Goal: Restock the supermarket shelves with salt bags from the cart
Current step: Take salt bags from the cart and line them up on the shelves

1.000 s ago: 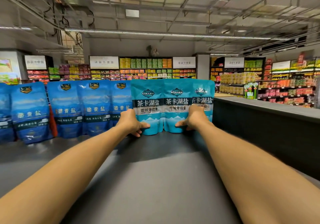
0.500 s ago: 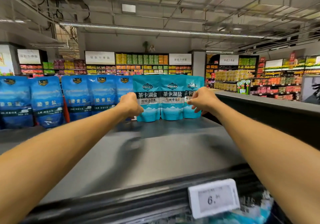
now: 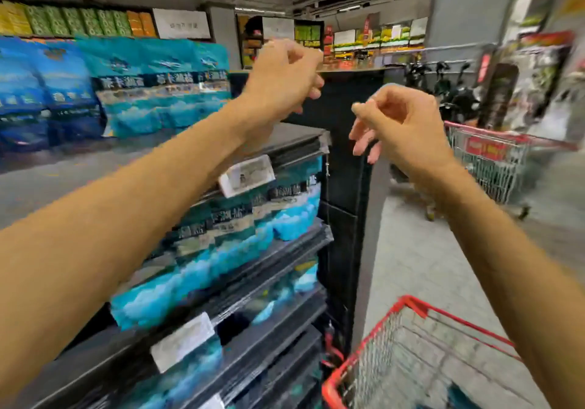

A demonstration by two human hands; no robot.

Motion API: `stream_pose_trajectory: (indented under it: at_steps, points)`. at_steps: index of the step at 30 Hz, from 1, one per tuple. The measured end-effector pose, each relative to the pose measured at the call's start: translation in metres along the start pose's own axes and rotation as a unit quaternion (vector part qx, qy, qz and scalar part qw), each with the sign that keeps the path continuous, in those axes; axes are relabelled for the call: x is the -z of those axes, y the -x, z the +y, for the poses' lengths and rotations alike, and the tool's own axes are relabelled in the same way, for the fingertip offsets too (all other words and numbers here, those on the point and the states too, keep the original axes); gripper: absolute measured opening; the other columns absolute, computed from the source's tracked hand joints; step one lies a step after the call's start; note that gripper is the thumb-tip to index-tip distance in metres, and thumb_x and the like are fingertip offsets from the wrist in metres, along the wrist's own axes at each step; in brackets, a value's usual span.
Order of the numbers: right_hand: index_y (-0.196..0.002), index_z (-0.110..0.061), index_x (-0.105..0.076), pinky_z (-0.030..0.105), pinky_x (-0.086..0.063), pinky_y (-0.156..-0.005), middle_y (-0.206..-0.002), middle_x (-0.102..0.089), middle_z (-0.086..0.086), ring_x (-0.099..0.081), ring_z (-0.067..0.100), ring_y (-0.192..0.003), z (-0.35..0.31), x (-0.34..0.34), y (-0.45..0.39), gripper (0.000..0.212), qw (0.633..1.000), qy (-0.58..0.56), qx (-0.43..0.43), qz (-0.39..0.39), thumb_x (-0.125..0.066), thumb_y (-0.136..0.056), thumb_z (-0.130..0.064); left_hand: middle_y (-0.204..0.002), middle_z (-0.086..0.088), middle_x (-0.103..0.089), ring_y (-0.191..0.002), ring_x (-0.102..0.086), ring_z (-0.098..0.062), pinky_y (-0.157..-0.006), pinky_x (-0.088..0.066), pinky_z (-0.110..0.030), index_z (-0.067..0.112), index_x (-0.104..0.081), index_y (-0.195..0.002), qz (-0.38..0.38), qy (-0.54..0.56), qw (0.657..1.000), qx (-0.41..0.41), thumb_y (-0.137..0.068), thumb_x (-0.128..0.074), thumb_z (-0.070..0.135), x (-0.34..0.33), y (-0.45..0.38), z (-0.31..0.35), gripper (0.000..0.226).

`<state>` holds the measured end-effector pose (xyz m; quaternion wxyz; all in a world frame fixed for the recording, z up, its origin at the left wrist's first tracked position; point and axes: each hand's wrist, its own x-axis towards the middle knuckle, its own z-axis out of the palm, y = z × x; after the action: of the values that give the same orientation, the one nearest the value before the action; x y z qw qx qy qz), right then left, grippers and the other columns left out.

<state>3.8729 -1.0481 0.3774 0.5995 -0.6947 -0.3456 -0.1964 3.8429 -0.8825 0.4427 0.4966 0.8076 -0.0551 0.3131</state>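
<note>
Three teal salt bags (image 3: 164, 85) stand upright in a row on the top shelf (image 3: 95, 161), next to darker blue bags (image 3: 41, 92) on the left. My left hand (image 3: 281, 79) hovers in the air just right of the teal bags, fingers loosely curled, holding nothing. My right hand (image 3: 402, 123) hangs in the air past the shelf's end, also loosely curled and empty. More teal salt bags (image 3: 240, 228) fill the shelf below. The red wire cart (image 3: 411, 354) is at the bottom right. The frame is blurred.
White price tags (image 3: 247, 176) hang on the shelf edges. A black end panel (image 3: 342, 187) closes the shelf unit on the right. A second red cart (image 3: 487, 158) stands further down the grey aisle floor, with product displays behind it.
Both hands have let go of the teal bags and pulled back to the right. The view has swung right and down, so the lower shelves and the cart now show.
</note>
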Motion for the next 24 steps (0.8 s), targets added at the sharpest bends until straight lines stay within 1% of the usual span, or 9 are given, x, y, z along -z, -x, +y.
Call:
stream_pose_trajectory:
  at_steps: [2,6,12,14,17,18,20,22,24]
  points:
    - [-0.078,-0.002,-0.058,0.027,-0.048,-0.040,-0.068,-0.071,0.010,-0.065,0.023,-0.049,0.018,0.043,0.051,0.028,0.998,0.025,-0.023,0.055,-0.062,-0.096,-0.022,-0.064,0.004,-0.065,-0.050,-0.059,-0.002,-0.042,-0.039,-0.016,0.015,-0.058,-0.079,-0.049,0.080,0.996,-0.009,-0.098,-0.052,0.020,-0.053,0.031,0.001,0.021]
    - [-0.073,-0.016,-0.058,0.026,-0.046,-0.040,-0.066,-0.069,0.009,-0.064,0.024,-0.048,0.069,0.127,0.166,0.025,0.972,0.054,-0.143,0.178,-0.060,-0.095,-0.029,-0.069,-0.001,-0.064,-0.052,-0.060,-0.003,-0.045,-0.039,-0.010,0.013,-0.058,-0.080,-0.198,0.140,0.970,0.017,-0.098,-0.054,0.014,-0.172,0.113,-0.037,0.018]
    - [-0.079,-0.015,-0.064,0.028,-0.050,-0.046,-0.069,-0.070,0.006,-0.066,0.022,-0.057,0.170,0.223,0.358,0.023,0.842,0.133,-0.399,0.336,-0.058,-0.099,-0.026,-0.088,-0.012,-0.065,-0.071,-0.059,-0.018,-0.052,-0.044,-0.017,0.003,-0.056,-0.098,-0.446,0.094,0.861,0.227,-0.102,-0.049,0.012,-0.355,0.242,-0.139,0.012]
    - [-0.082,-0.011,-0.063,0.032,-0.051,-0.052,-0.072,-0.070,0.010,-0.068,0.031,-0.066,0.212,0.243,0.419,0.021,0.792,0.144,-0.478,0.351,-0.057,-0.100,-0.022,-0.093,-0.017,-0.063,-0.075,-0.058,-0.021,-0.059,-0.043,-0.025,0.000,-0.055,-0.100,-0.503,0.024,0.822,0.267,-0.102,-0.047,0.015,-0.408,0.283,-0.183,0.017]
    - [-0.076,0.007,-0.052,0.032,-0.041,-0.061,-0.075,-0.062,0.029,-0.063,0.049,-0.079,0.287,0.260,0.503,0.031,0.720,0.143,-0.585,0.345,-0.054,-0.100,-0.013,-0.074,-0.017,-0.055,-0.053,-0.047,-0.017,-0.052,-0.036,-0.027,0.011,-0.049,-0.074,-0.536,-0.080,0.773,0.330,-0.101,-0.047,0.009,-0.477,0.335,-0.250,0.028]
    - [-0.069,0.004,-0.046,0.030,-0.037,-0.060,-0.068,-0.060,0.024,-0.063,0.046,-0.076,0.313,0.263,0.528,0.034,0.694,0.146,-0.621,0.334,-0.052,-0.101,-0.009,-0.066,-0.013,-0.050,-0.050,-0.044,-0.016,-0.051,-0.034,-0.024,0.014,-0.044,-0.067,-0.531,-0.111,0.766,0.344,-0.101,-0.046,0.006,-0.500,0.352,-0.276,0.035]
    - [-0.060,-0.016,-0.037,0.019,-0.032,-0.047,-0.043,-0.047,-0.008,-0.055,0.013,-0.043,0.362,0.263,0.573,0.043,0.656,0.164,-0.672,0.301,-0.049,-0.100,-0.005,-0.061,0.002,-0.035,-0.065,-0.044,-0.016,-0.058,-0.032,-0.023,0.022,-0.033,-0.060,-0.528,-0.172,0.759,0.341,-0.101,-0.046,0.011,-0.538,0.382,-0.331,0.045]
    - [-0.056,-0.020,-0.033,0.021,-0.027,-0.042,-0.037,-0.033,-0.008,-0.031,0.005,-0.035,0.408,0.260,0.607,0.049,0.630,0.166,-0.711,0.265,-0.050,-0.100,-0.007,-0.065,0.008,-0.031,-0.070,-0.042,-0.017,-0.071,-0.033,-0.028,0.023,-0.034,-0.062,-0.529,-0.224,0.743,0.343,-0.100,-0.050,0.014,-0.568,0.407,-0.385,0.042]
    - [-0.054,-0.022,-0.032,0.024,-0.025,-0.043,-0.038,-0.030,-0.007,-0.027,0.006,-0.036,0.450,0.259,0.637,0.050,0.614,0.179,-0.730,0.240,-0.052,-0.098,-0.010,-0.065,0.002,-0.044,-0.060,-0.044,-0.012,-0.069,-0.040,-0.038,0.008,-0.056,-0.074,-0.521,-0.246,0.731,0.366,-0.096,-0.057,0.013,-0.591,0.425,-0.432,0.022]
